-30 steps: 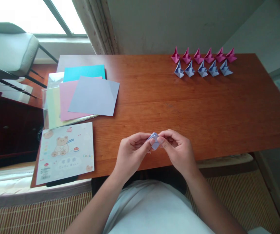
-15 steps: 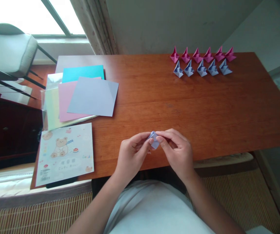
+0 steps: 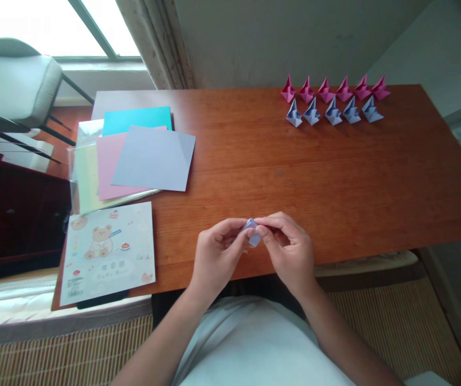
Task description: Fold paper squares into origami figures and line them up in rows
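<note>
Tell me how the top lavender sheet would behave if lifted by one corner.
The lavender sheet looks like thin, flat paper, so it would probably sag from one corner. It seems light for its size and, lying askew across the pink sheet, may slide easily.

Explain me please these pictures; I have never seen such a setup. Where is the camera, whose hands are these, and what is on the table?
There is no machine here: a person works with two bare hands. One camera, worn on the head, takes all the pictures, looking forward and down.

The left hand and right hand together hold a small folded pale violet paper in their fingertips, near the front edge of the wooden table.

At the far right stand six pink folded figures, with five pale violet folded figures in a row in front of them.

On the left lie overlapping paper sheets: turquoise, pink, pale yellow and pale violet. Nearer the person lies a flat white piece with a printed bear.
</note>
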A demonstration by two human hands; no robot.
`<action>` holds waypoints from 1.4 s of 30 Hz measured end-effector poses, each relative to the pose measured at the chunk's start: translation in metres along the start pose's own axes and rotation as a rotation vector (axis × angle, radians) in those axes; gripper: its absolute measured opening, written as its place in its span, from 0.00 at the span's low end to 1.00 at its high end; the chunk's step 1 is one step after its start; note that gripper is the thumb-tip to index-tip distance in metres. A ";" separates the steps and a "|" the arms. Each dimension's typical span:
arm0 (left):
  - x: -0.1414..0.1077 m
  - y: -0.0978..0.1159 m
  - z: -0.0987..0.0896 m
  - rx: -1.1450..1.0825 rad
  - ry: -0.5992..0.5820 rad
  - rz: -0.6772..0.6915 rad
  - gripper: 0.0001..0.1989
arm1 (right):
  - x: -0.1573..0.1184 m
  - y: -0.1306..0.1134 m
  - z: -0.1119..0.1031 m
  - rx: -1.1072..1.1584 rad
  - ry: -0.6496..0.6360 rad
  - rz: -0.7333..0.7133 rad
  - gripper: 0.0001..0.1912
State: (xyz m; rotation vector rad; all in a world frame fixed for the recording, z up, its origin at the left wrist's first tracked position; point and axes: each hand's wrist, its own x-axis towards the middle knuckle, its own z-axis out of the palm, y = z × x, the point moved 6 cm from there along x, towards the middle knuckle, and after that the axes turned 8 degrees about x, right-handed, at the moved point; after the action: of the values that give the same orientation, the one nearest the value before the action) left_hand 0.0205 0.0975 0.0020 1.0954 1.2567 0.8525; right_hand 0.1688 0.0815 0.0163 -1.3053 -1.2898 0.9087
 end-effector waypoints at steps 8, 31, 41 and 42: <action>0.003 -0.003 0.001 -0.057 0.020 0.001 0.08 | 0.002 0.009 0.007 0.096 -0.035 0.093 0.05; 0.008 0.003 0.005 -0.090 -0.156 -0.068 0.11 | 0.011 0.012 0.001 0.134 -0.230 0.203 0.14; 0.007 0.002 0.006 -0.079 -0.153 -0.057 0.12 | 0.007 0.005 0.003 0.129 -0.229 0.174 0.15; 0.007 0.001 0.006 -0.085 -0.145 -0.062 0.12 | 0.006 0.005 0.004 0.128 -0.232 0.171 0.15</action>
State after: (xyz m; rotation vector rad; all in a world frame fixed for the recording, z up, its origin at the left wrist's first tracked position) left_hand 0.0271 0.1034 0.0010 1.0274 1.1181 0.7591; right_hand 0.1670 0.0886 0.0116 -1.2501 -1.2853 1.2738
